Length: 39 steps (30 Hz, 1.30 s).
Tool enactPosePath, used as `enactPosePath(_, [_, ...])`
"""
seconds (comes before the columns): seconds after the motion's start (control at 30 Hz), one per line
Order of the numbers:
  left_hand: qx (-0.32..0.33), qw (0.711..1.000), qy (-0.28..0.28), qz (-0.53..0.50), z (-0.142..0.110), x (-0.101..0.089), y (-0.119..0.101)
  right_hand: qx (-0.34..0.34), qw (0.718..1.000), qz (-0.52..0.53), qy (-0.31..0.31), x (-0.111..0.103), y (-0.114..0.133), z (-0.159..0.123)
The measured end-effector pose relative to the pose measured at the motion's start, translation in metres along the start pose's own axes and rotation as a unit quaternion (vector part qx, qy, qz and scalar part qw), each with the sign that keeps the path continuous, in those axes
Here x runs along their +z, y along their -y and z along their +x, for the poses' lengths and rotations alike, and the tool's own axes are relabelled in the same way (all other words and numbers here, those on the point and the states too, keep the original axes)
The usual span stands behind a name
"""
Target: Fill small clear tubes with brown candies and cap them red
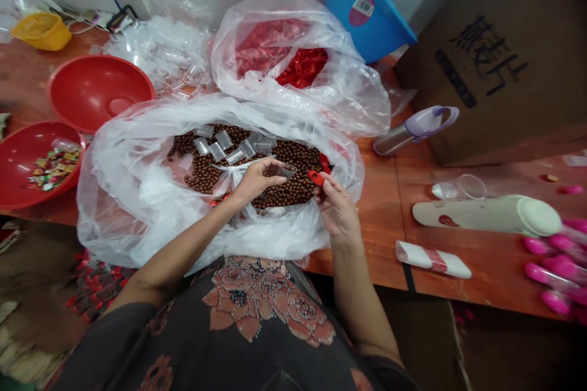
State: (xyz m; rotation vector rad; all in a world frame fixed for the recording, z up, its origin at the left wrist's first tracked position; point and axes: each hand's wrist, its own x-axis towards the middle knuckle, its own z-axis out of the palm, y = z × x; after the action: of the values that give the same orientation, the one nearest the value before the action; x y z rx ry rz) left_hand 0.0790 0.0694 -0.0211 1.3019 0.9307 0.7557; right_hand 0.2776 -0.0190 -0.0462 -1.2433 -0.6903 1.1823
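Observation:
My left hand (261,180) pinches a small clear plastic container (288,171) over the brown balls. My right hand (338,204) holds a red plastic cap (315,178) between thumb and fingers, a short gap to the right of the container. Beneath both hands a large open plastic bag (132,165) holds a heap of small round brown balls (293,156). Several clear containers (224,139) lie on top of the balls. A few red caps (325,162) show at the heap's right edge. Whether the held container has balls inside is hard to make out.
Behind stands a bag of red caps (302,67) beside a pile of clear containers (160,52). Two red bowls (101,88) are at the left. A blue bin (371,6), a carton (499,73), a purple-lidded bottle (413,128) and a pale green flask (477,215) stand or lie rightward.

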Motion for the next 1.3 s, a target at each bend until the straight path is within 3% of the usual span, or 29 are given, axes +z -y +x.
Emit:
enactPosePath(0.2, [-0.008,1.000,0.011,0.019,-0.034,-0.008,0.003,-0.032,0.995,-0.065,0.073,0.030,0.010,-0.005])
enactPosePath(0.37, [0.036,0.993,-0.014,0.115,-0.052,-0.011,0.005,-0.052,0.973,-0.184,0.129,0.042,0.016,-0.013])
enactPosePath(0.47, [0.048,0.988,-0.023,0.142,-0.057,-0.013,0.006,-0.129,0.933,-0.298,0.157,0.046,0.020,-0.016])
enactPosePath(0.57, [0.054,0.988,-0.019,0.142,-0.060,-0.013,0.006,-0.206,0.875,-0.399,0.181,0.050,0.023,-0.020])
enactPosePath(0.67, [0.049,0.989,-0.012,0.141,-0.061,-0.012,0.004,-0.239,0.832,-0.465,0.186,0.053,0.022,-0.024])
enactPosePath(0.87, [0.040,0.989,0.001,0.143,-0.063,-0.012,0.003,-0.220,0.852,-0.429,0.204,0.050,0.019,-0.022])
enactPosePath(1.0, [0.042,0.990,0.006,0.136,-0.064,-0.014,0.001,-0.216,0.845,-0.438,0.219,0.046,0.021,-0.020])
enactPosePath(1.17, [0.046,0.990,0.034,0.128,-0.064,-0.016,0.001,-0.210,0.822,-0.458,0.265,0.040,0.022,-0.017])
enactPosePath(1.3, [0.027,0.992,0.049,0.113,-0.064,-0.019,0.003,-0.251,0.764,-0.522,0.284,0.040,0.020,-0.017])
